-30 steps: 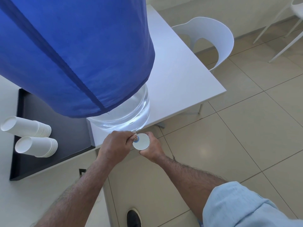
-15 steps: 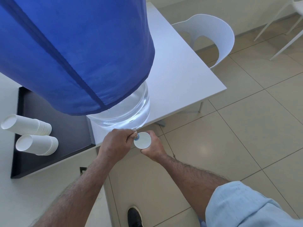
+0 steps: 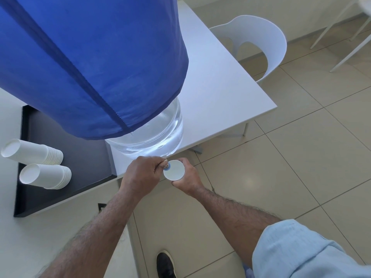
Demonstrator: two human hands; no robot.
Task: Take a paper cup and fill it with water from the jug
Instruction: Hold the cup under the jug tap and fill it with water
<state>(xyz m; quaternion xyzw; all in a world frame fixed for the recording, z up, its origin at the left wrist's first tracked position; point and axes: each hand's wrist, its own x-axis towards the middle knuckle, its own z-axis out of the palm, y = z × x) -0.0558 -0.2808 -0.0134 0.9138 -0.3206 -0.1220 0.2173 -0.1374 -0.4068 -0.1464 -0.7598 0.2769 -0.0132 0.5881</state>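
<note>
A large clear water jug (image 3: 152, 135) under a blue cloth cover (image 3: 90, 57) stands at the near edge of a white table (image 3: 218, 93). My right hand (image 3: 188, 178) holds a white paper cup (image 3: 174, 173) upright just below the table edge, under a small blue tap (image 3: 166, 167). My left hand (image 3: 141, 174) is closed on that tap, thumb touching the cup's rim. The cup's inside looks white; whether water is in it is unclear.
A black tray (image 3: 66, 163) on the left carries two lying stacks of white paper cups (image 3: 32, 152) (image 3: 45, 176). A white chair (image 3: 259, 47) stands behind the table's right side. Tiled floor (image 3: 291, 167) lies to the right, my shoe (image 3: 165, 265) below.
Both hands and the cup stay at the tap; the view has only shifted slightly.
</note>
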